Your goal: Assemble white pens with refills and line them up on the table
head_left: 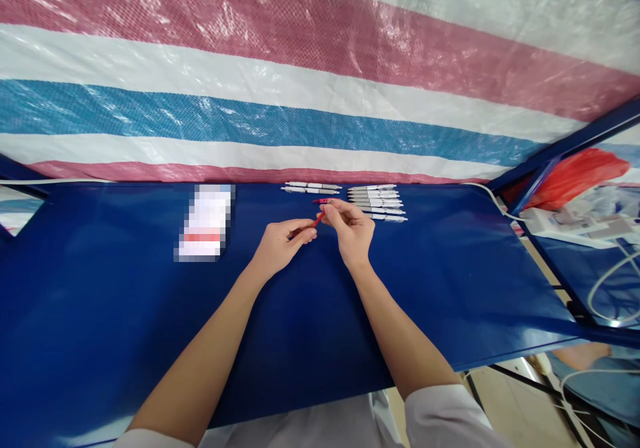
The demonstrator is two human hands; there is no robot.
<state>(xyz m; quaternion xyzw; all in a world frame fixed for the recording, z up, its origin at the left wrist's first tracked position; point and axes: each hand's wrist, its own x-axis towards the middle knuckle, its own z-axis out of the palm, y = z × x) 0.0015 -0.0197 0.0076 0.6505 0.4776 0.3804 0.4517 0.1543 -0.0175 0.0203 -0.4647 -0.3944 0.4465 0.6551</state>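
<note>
Over the blue table (125,315) my left hand (281,243) is closed in a pinch on the lower end of a thin red pen refill (317,220). My right hand (351,228) has its fingers curled round the refill's upper end; anything else inside that grip is hidden. Just behind the fingers a small red pen part (324,201) lies on the table. At the far edge two white pens (310,188) lie side by side on the left, and a row of several white pens (376,203) lies on the right.
A blurred white and red card or packet (205,225) lies left of my hands. A striped red, white and blue tarpaulin (300,81) hangs behind the table. To the right are a blue frame bar (565,147), a red bag (580,171), white cables (607,281) and boxes.
</note>
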